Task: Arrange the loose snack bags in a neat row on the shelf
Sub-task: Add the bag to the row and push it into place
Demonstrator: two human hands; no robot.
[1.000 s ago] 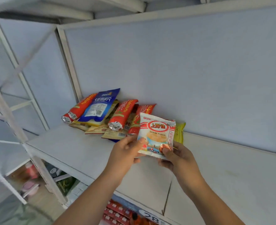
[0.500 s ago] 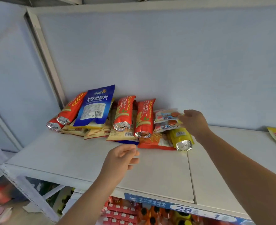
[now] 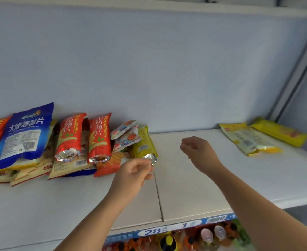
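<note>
Loose snack bags lie heaped at the left of the white shelf (image 3: pixel 185 189): a blue bag (image 3: pixel 24 136), two red tube bags (image 3: pixel 69 136) (image 3: pixel 99 138), and two small white cracker bags (image 3: pixel 125 134) lying on top. An olive-yellow bag (image 3: pixel 143 142) lies at the heap's right edge with its foil end towards me. My left hand (image 3: pixel 134 171) is curled around that foil end. To the right of the heap my right hand (image 3: pixel 196 151) hovers over bare shelf, fingers relaxed and holding nothing.
Two yellow bags (image 3: pixel 246 138) (image 3: pixel 279 132) lie flat at the shelf's far right by the corner post (image 3: pixel 297 77). A blue price strip (image 3: pixel 167 230) runs along the front edge, with bottles and packets on the shelf below. The back panel stands close behind the heap.
My right hand has left the small white bag on the heap and drawn back to the right. My left hand has moved forward to the olive-yellow bag's foil end. My view has swung right.
</note>
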